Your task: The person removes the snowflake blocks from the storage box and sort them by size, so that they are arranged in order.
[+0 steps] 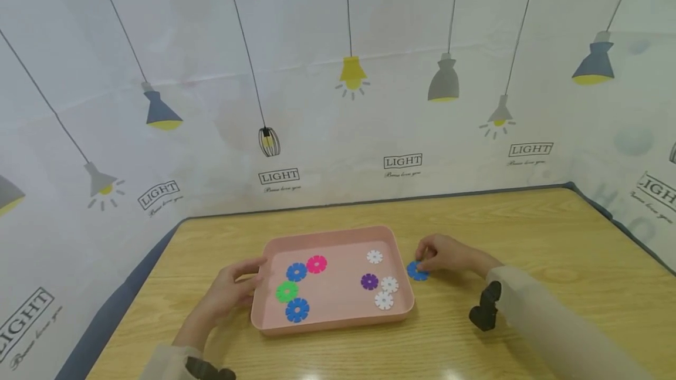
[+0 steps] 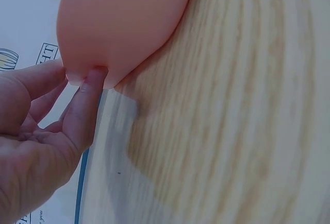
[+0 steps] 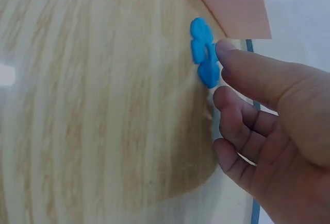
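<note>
A pink tray (image 1: 338, 324) lies on the table, holding several flower-shaped notched discs. On its left side are blue discs (image 1: 297, 310), a green disc (image 1: 287, 291) and a pink disc (image 1: 317, 264); on its right, a purple disc (image 1: 369, 281) and white discs (image 1: 384, 300). My left hand (image 1: 232, 286) grips the tray's left edge, thumb pressed against the outer wall in the left wrist view. Just beyond the right rim, my right hand (image 1: 449, 254) pinches a blue disc (image 3: 203, 51). The thumb tip covers part of that disc; the grip's far side is hidden.
The wooden table (image 1: 528, 245) extends around the tray. Behind and beside it stands a pale wall covering (image 1: 317, 104) printed with lamps. A dark strip runs along the table's back edge. Black wrist straps (image 1: 486, 306) sit over the sleeves.
</note>
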Motion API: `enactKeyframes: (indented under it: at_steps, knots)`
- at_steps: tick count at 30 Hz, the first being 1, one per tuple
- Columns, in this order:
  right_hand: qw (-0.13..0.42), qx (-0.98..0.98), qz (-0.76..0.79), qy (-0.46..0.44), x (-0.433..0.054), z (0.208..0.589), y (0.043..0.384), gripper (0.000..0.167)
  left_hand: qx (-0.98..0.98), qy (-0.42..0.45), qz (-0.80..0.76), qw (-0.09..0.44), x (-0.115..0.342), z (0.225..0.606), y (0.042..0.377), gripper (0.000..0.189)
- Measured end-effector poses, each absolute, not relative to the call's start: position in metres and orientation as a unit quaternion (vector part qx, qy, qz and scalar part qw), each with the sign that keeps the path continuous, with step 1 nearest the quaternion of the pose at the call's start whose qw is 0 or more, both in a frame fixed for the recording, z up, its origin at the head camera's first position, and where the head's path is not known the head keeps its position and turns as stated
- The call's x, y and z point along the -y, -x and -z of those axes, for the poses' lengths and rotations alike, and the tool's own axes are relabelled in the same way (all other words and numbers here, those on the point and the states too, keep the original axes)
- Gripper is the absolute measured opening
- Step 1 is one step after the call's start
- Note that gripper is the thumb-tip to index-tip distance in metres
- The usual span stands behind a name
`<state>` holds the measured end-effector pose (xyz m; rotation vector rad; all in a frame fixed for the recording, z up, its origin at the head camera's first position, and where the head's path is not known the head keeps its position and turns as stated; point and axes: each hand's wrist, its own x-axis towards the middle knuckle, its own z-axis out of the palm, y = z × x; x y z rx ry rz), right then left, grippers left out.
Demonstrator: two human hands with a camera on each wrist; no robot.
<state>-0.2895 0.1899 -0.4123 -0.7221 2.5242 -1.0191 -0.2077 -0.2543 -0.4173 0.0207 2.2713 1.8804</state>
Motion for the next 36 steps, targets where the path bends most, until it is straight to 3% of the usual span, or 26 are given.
enactKeyframes:
  at_steps: [8, 18, 25, 36]
  knots:
    - [0.107, -0.882, 0.355, 0.291, -0.158, 0.384, 0.292, 0.016, -0.776, 0.01, -0.623, 0.1, 0.254, 0.415, 0.208, 0.044]
    - [0.177, -0.857, 0.337, 0.348, -0.087, 0.368, 0.298, 0.024, -0.777, 0.017, -0.621, 0.101, 0.253, 0.416, 0.207, 0.043]
    - [0.235, -0.858, 0.324, 0.323, -0.042, 0.373, 0.302, 0.03, -0.773, 0.015, -0.625, 0.103, 0.253, 0.415, 0.206, 0.043]
    - [0.266, -0.85, 0.349, 0.29, -0.009, 0.383, 0.299, 0.036, -0.773, 0.014, -0.626, 0.099, 0.254, 0.417, 0.207, 0.043]
